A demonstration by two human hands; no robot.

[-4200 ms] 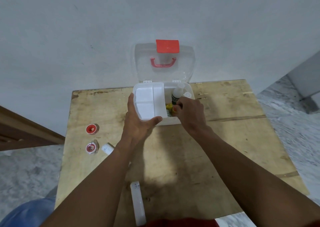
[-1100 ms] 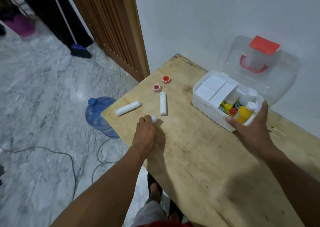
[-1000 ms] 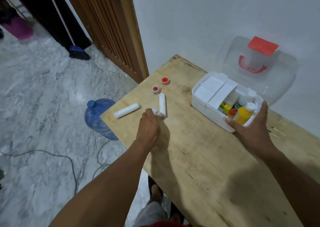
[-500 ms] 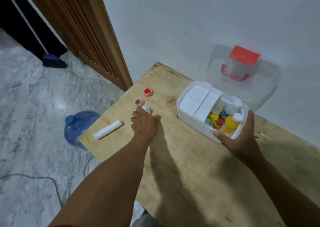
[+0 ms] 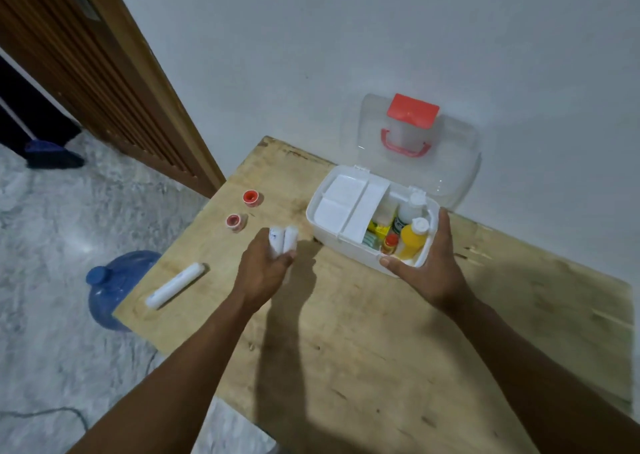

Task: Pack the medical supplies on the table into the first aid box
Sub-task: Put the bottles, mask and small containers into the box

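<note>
First aid box (image 5: 346, 249) open on surface (image 5: 381, 349), right grip (image 5: 429, 266) holding its near corner, left grip (image 5: 263, 270) curled round 2 white rolls (image 5: 291, 240), 1 more roll (image 5: 175, 285), 2 red tapes (image 5: 251, 197) beside.

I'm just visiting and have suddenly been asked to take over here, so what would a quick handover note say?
Left hand: grips two white bandage rolls, lifted off the table.
Right hand: holds the first aid box by its near corner, lid open.
Done: yellow bottle, white bottle and more already inside.
Left: the held rolls, one white roll and two red-cored tape rolls on the table.
</note>
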